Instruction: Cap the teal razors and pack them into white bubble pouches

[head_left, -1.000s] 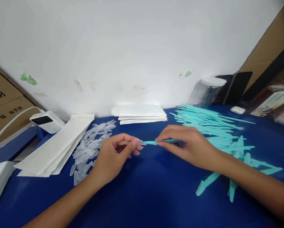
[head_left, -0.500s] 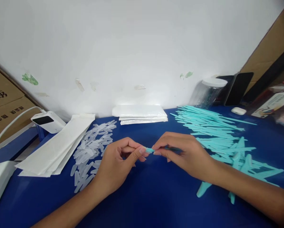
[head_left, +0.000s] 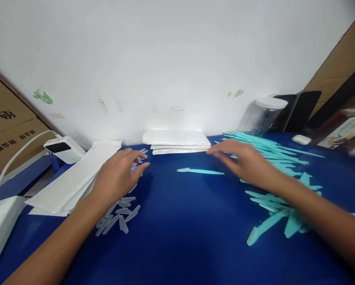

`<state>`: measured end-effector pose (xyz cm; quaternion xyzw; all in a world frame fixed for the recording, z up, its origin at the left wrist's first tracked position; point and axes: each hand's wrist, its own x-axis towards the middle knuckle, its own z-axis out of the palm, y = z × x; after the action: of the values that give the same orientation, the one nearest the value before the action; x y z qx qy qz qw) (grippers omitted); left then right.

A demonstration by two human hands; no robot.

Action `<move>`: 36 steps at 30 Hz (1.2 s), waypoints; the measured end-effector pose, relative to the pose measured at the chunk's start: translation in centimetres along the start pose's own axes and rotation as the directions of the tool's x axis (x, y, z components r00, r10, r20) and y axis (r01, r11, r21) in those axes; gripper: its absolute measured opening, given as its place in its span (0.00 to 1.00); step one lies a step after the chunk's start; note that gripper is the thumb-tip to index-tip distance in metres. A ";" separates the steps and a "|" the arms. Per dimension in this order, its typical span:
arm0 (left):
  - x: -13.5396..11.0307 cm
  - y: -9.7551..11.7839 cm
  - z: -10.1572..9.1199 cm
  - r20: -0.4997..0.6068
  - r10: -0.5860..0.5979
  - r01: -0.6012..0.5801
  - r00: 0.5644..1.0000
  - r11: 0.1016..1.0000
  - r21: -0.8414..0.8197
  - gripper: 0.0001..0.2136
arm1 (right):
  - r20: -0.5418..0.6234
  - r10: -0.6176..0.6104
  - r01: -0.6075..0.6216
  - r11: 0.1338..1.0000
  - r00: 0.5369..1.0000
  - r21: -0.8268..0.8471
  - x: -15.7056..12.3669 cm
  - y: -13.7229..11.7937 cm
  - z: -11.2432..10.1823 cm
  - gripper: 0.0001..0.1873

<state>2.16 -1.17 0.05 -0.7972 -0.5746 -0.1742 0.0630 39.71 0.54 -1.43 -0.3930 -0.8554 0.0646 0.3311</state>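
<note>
My tabletop (head_left: 177, 237) is plain deep blue. The lone stick (head_left: 199, 171) in front of me is turquoise, matching my heap of sticks (head_left: 272, 150). My small loose pieces (head_left: 123, 211) are frosty, translucent white. The stacked packets (head_left: 177, 138) are white. Black characters (head_left: 2, 116) mark a brown carton (head_left: 5, 99); green patches (head_left: 42, 95) blotch the pale grey-white wall (head_left: 165, 59). The clear jar (head_left: 261, 120) wears a white lid (head_left: 271, 103).

A marked white wall (head_left: 165, 59) rises along the far edge of the blue worktop (head_left: 177, 233); printed cardboard (head_left: 8, 130) stands by its left edge.
</note>
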 end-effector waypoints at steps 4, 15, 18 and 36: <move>0.3 -1.8 -1.0 0.197 -0.076 0.067 0.977 0.996 0.056 0.17 | 0.056 0.226 -0.193 0.916 0.972 -0.353 0.0 5.0 -4.7 0.09; 0.4 -2.7 -0.1 0.230 0.022 -0.004 0.973 0.997 -0.077 0.14 | 0.188 0.394 -0.303 0.874 0.900 -0.380 -1.3 10.5 -5.5 0.07; 0.3 -2.3 -0.1 0.182 0.035 -0.016 0.983 0.994 -0.109 0.15 | 0.184 0.335 -0.257 0.901 0.924 -0.350 -1.0 10.0 -5.3 0.11; -1.4 4.6 1.2 -0.004 0.032 -0.028 0.999 0.797 -0.603 0.07 | 0.153 0.028 -0.062 0.973 0.988 0.222 -0.5 -4.6 -0.1 0.11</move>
<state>6.36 -3.59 -1.09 -0.7855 -0.4768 -0.3443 -0.1927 37.08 -2.93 0.09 -0.3660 -0.8557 0.1983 0.3073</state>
